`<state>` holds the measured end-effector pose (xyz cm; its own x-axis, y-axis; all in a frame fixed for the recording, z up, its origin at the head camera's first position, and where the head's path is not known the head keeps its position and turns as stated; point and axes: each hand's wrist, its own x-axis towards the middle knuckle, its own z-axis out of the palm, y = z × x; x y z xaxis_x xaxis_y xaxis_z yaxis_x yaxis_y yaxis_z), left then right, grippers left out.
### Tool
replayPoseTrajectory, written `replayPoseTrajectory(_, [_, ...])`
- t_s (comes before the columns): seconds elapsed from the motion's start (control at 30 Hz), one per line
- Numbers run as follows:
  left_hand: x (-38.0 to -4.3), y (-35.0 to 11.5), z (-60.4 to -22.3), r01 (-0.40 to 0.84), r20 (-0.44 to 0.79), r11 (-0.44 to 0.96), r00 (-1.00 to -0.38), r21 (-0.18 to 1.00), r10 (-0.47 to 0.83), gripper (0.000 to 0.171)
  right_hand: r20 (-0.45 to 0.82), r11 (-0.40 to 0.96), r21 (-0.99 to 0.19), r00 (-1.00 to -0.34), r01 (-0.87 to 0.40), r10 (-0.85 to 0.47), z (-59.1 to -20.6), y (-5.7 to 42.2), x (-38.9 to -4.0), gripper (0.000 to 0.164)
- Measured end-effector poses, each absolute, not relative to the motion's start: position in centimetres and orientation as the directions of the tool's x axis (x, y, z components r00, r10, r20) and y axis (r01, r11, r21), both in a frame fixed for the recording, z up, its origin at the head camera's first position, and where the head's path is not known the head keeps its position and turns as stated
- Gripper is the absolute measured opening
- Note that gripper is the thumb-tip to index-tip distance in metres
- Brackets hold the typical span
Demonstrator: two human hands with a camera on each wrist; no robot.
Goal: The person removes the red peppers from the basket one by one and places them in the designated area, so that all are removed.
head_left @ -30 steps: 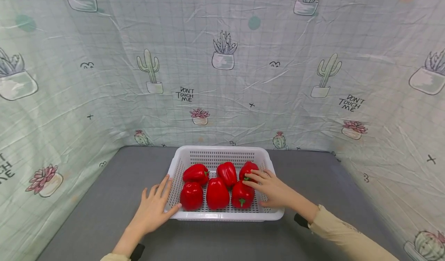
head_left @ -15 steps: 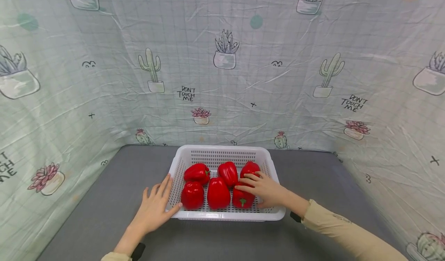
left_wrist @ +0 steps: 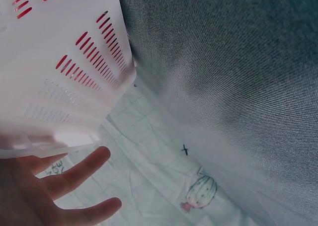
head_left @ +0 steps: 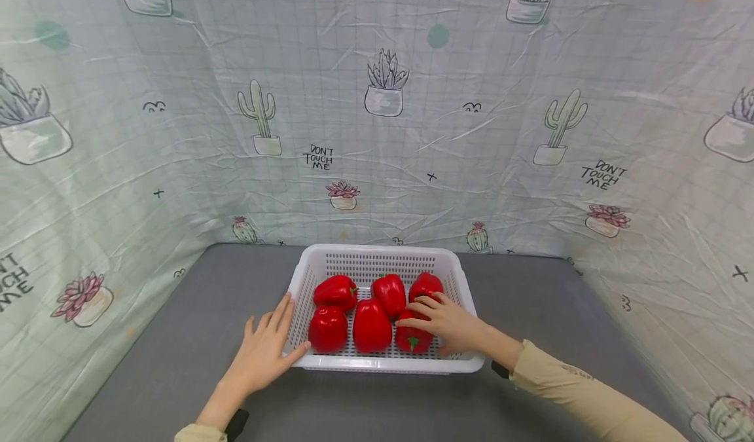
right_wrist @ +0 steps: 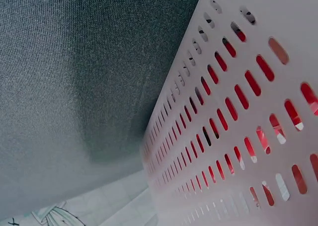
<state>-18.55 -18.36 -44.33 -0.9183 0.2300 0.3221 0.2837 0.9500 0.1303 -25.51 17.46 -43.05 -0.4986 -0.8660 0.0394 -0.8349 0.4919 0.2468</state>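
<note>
In the head view, a white perforated plastic basket (head_left: 377,365) holds several red bell peppers, among them a tall one (head_left: 372,326) in the middle of the near row. My right hand (head_left: 452,325) reaches over the right side and curves its fingers across the near-right bell pepper (head_left: 413,343), the thumb at that pepper's right side. A green stem shows below the fingers. Behind them, another bell pepper (head_left: 425,285) is partly covered. My left hand (head_left: 262,353) rests at the basket's left rim with straight, spread fingers; in the left wrist view its fingers (left_wrist: 82,171) extend beside the rim.
The basket stands on a dark grey tabletop (head_left: 235,285). A pale cactus-print sheet (head_left: 330,101) encloses the back and both sides. In the right wrist view, the slotted basket wall (right_wrist: 233,126) shows red through its holes, and the hand is out of sight.
My right hand has moved a little left and down, its fingers now farther across the near-right bell pepper. My left hand has stayed at the rim. The whole head view has shifted slightly.
</note>
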Motion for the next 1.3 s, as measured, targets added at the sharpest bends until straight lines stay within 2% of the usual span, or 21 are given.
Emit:
replayPoseTrajectory(0.13, [-18.7, -18.4, -44.4, 0.279, 0.316, 0.952, -0.921, 0.129, 0.228, 0.08, 0.08, 0.482, 0.26, -0.479, -0.836, -0.874, -43.2, 17.4, -25.6, 0.087])
replayPoseTrajectory(0.4, [-18.7, -18.4, -44.4, 0.28, 0.321, 0.951, -0.919, 0.13, 0.227, 0.08, 0.079, 0.5, 0.249, -0.497, -0.829, -0.864, -43.1, 17.3, -25.5, 0.076])
replayPoseTrajectory(0.8, [-18.7, -18.5, -44.5, 0.288, 0.318, 0.948, -0.919, 0.139, 0.233, 0.081, 0.053, 0.533, 0.262, -0.539, -0.804, -0.84, -42.7, 17.5, -25.2, 0.079])
replayPoseTrajectory(1.1, [-18.5, -18.3, -44.5, 0.286, 0.319, 0.949, -0.919, 0.137, 0.231, 0.08, 0.097, 0.565, 0.178, -0.557, -0.806, -0.825, -42.6, 17.9, -24.7, 0.079])
replayPoseTrajectory(1.3, [-18.5, -18.4, -44.5, 0.278, 0.321, 0.951, -0.92, 0.132, 0.225, 0.08, 0.155, 0.616, 0.11, -0.599, -0.78, -0.786, -42.4, 18.5, -24.5, 0.078])
